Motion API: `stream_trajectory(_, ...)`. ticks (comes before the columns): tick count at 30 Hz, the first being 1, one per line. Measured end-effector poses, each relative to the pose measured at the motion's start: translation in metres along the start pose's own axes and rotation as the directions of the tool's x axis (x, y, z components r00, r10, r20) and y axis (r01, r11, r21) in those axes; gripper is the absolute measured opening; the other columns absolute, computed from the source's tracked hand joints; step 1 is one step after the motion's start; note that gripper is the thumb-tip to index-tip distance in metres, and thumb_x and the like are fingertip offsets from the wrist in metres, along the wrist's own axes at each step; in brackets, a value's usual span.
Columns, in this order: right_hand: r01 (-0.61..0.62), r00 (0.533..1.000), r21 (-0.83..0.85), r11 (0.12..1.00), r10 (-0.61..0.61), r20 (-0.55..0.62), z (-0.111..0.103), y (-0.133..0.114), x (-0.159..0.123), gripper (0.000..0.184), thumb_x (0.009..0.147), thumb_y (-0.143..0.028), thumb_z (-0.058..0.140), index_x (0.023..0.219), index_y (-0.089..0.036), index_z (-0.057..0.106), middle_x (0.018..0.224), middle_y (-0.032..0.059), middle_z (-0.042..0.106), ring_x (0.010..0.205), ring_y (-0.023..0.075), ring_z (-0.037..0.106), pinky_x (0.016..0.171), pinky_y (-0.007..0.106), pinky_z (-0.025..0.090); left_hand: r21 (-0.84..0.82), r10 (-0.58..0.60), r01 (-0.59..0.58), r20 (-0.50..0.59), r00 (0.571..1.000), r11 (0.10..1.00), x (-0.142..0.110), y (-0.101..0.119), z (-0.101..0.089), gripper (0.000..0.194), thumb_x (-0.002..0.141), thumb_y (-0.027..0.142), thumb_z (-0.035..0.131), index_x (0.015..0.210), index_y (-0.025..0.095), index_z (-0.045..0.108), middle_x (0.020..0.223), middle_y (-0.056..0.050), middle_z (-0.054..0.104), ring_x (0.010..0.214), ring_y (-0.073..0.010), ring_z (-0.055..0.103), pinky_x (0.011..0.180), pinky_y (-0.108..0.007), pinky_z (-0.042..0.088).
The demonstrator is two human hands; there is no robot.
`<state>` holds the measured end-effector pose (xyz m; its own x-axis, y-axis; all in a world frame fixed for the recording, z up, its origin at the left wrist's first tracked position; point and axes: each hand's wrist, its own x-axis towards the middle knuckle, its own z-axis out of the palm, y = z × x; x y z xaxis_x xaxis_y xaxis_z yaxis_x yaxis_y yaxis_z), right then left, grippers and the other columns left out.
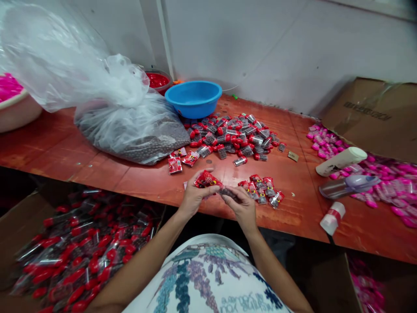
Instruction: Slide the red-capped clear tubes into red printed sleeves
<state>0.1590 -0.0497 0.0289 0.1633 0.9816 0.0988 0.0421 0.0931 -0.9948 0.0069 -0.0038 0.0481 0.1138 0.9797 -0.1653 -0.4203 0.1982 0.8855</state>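
Observation:
Over the table's front edge, my left hand (195, 191) pinches a small red printed packet (207, 179). Close beside it, my right hand (241, 204) grips a small clear container of dark beads (225, 191), its end against the packet; whether it is partly inside I cannot tell. To the right lie several filled red packets (261, 189). Flat red packets (176, 165) rest to the left. Behind both hands spreads a heap of small clear containers with red caps and dark beads (237, 134).
A blue basin (193, 100) stands behind the heap, next to a plastic bag of dark beads (137, 130). Pink-capped containers (387, 187), a white bottle (340, 161) and a lilac-handled scoop (348, 186) lie right. An open box of red-capped containers (87, 252) sits below left.

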Motion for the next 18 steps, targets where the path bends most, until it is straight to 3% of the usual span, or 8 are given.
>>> stream_trajectory(6, -0.257, 0.965, 0.225, 0.94, 0.238, 0.108, -0.003, 0.0, -0.004, 0.027, 0.072, -0.032, 0.073, 0.096, -0.02, 0.072, 0.072, 0.0002, 0.066, 0.055, 0.0116, 0.058, 0.053, 0.026, 0.051, -0.008, -0.093, 0.095, 0.108, 0.99, 0.995, 0.001, 0.01, 0.0, 0.072, 0.054, 0.013, 0.083, 0.122, 0.021, 0.059, 0.086, -0.005, 0.071, 0.08, -0.0219, 0.068, 0.071, -0.03, 0.053)
stream_trajectory(13, -0.066, 0.998, 0.116, 0.991, 0.067, -0.004, -0.001, 0.0, -0.003, 0.023, 0.076, -0.028, 0.07, 0.099, -0.023, 0.072, 0.086, 0.0011, 0.061, 0.067, 0.0123, 0.058, 0.061, 0.026, 0.052, -0.024, -0.14, 0.142, 0.057, 0.988, 0.99, -0.004, 0.001, 0.007, 0.061, 0.059, 0.017, 0.081, 0.116, 0.019, 0.062, 0.085, -0.002, 0.071, 0.076, -0.0169, 0.066, 0.074, -0.031, 0.053)
stream_trajectory(18, -0.109, 0.994, 0.147, 0.983, 0.106, 0.031, 0.002, 0.002, -0.001, 0.026, 0.076, -0.03, 0.07, 0.101, -0.023, 0.071, 0.084, 0.0015, 0.062, 0.064, 0.0121, 0.057, 0.058, 0.026, 0.051, -0.028, -0.094, 0.093, -0.03, 0.995, 0.995, -0.002, -0.004, 0.009, 0.046, 0.055, 0.02, 0.083, 0.097, 0.014, 0.066, 0.08, -0.002, 0.068, 0.068, -0.0137, 0.063, 0.067, -0.026, 0.052)
